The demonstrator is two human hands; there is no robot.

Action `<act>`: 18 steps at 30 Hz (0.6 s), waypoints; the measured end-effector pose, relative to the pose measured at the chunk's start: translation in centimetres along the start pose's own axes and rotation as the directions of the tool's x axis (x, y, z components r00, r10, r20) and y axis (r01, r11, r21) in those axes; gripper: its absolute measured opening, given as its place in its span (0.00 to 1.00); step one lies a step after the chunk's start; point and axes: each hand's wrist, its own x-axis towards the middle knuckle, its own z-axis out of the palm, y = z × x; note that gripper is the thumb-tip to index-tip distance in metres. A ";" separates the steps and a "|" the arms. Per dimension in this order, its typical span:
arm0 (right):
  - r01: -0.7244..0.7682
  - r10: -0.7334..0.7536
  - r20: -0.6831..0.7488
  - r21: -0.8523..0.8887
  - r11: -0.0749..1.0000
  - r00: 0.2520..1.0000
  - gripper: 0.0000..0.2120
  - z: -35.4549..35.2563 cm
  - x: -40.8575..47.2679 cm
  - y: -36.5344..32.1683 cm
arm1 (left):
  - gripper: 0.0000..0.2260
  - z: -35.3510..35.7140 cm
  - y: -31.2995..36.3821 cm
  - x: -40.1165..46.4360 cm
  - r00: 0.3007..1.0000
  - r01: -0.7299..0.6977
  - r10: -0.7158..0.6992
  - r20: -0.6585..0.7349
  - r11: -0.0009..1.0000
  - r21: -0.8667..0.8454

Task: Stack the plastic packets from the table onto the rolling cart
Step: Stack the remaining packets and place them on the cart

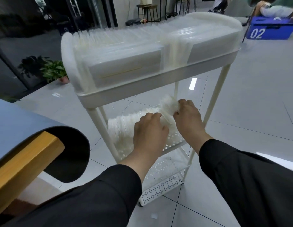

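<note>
Down on the middle shelf point(173, 141) of the white rolling cart point(208, 105), both hands at work among the plastic packets. Left hand point(148, 130) knuckles up, fingers curled down over the top edges of the standing row of packets point(124, 125), fingertips hidden behind the plastic, so how tightly pressed cannot be told. Right hand point(189, 118) just beside it, fingers bent and closed round a small bunch of clear packets point(168, 106), lifted and tilted a little above the row, thumb tucked at the near side of the bunch. Hands near each other, not quite touching, only crumpled plastic between them. Black sleeves point(240, 177) reaching in from the bottom of the view. Up above, top tray point(159, 79) packed full with two dense blocks of upright packets point(126, 51), side by side, rim to rim. Below, lowest perforated shelf point(162, 185) showing bare metal. Off to the left, blue table point(14, 125) with a wooden edge, and a dark rounded chair back point(73, 154) near it. Farther back, a potted plant point(54, 71) on the tiled floor point(257, 95), and a blue crate marked 02 point(271, 30).
</note>
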 end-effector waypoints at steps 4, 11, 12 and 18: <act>-0.093 0.090 0.087 0.036 0.995 0.992 0.14 1.8 0.4 0.4 | 0.20 1.8 -0.8 1.3 0.999 -0.044 0.042 0.022 0.992 0.119; -0.255 0.176 0.286 0.267 0.929 0.942 0.38 2.2 0.6 1.7 | 0.40 3.9 -1.2 3.3 0.991 -0.136 0.122 0.060 0.923 0.360; -0.252 0.168 0.294 0.277 0.927 0.941 0.38 2.4 0.5 1.8 | 0.44 4.1 -1.1 3.3 0.989 -0.150 0.132 0.072 0.912 0.382; -0.210 0.147 0.169 0.459 0.863 0.975 0.22 2.6 -0.1 2.1 | 0.47 5.7 -0.6 3.3 0.972 -0.219 0.148 0.183 0.853 0.474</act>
